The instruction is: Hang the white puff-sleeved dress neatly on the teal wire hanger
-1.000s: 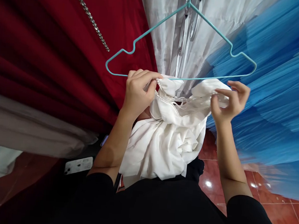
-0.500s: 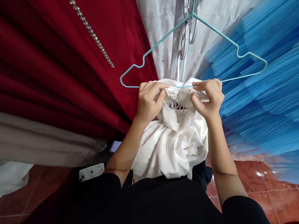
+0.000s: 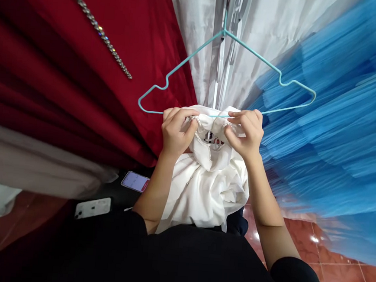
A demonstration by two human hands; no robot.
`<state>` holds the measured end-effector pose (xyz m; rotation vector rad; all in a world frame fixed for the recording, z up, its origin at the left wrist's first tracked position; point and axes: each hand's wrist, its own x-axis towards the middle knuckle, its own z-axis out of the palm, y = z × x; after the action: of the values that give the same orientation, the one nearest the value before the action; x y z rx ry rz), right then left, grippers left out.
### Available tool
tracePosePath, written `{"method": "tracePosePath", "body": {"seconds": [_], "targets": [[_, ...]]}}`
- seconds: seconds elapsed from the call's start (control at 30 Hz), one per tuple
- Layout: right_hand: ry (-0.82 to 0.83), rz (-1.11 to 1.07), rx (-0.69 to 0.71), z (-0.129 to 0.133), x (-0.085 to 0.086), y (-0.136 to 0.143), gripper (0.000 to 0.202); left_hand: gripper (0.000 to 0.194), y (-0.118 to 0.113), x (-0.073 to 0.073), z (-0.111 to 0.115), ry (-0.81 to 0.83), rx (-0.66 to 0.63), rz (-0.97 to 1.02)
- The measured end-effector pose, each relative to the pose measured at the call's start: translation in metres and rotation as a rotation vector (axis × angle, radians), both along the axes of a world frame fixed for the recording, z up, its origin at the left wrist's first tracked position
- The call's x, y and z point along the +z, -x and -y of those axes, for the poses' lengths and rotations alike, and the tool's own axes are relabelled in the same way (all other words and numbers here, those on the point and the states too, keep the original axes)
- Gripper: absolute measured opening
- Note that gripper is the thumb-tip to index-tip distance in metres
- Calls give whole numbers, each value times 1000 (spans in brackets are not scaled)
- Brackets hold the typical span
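Note:
A white garment with pearl-bead trim hangs in folds in front of my body, its upper edge laid over the bottom bar of a light teal hanger. My left hand pinches the beaded edge and the bar on the left side. On the right, my right hand pinches the same edge and bar between thumb and fingers. Between the two hands the cloth is gathered, with a beaded opening beneath it. The lower part of the garment bunches against my black shirt.
Dark red drapery with a rhinestone strip fills the left. Blue layered tulle hangs at right. White cloth and a metal stand are behind the hanger. Two phones, one white and one lit, lie at lower left.
The hanger, both hands and the garment sit slightly lower and farther left in view. Both hands keep their hold. More of the lit phone shows.

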<state>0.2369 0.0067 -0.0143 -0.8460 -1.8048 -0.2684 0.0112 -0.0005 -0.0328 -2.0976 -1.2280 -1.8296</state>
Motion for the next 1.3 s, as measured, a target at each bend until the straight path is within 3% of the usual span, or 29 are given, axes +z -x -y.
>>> {"method": "tracePosePath", "body": {"seconds": [0.23,0.4,0.5,0.6,0.73,0.87,1.03,1.13,1.3], "targets": [[-24,-82,143,-5,5,1,11,8,-6,5,11,1,87,-58],[-53,-121,140,-6,2,11,12,4,5,8,8,-43,16,-50],[-74,-150,137,-4,2,17,12,4,9,4,11,-153,-32,48],[-65,-177,128,1,5,22,14,7,15,-5,23,-235,48,165],[-52,-202,111,4,8,25,16,9,35,-20,38,-99,158,435],[-63,-180,98,1,10,21,16,17,69,-23,33,-5,255,652],[-61,-159,103,0,11,15,15,19,101,2,13,-53,257,591],[-63,-165,110,2,12,17,15,29,103,31,5,-86,257,558],[-58,-180,104,5,11,20,14,19,97,81,-5,-200,223,529]]}}
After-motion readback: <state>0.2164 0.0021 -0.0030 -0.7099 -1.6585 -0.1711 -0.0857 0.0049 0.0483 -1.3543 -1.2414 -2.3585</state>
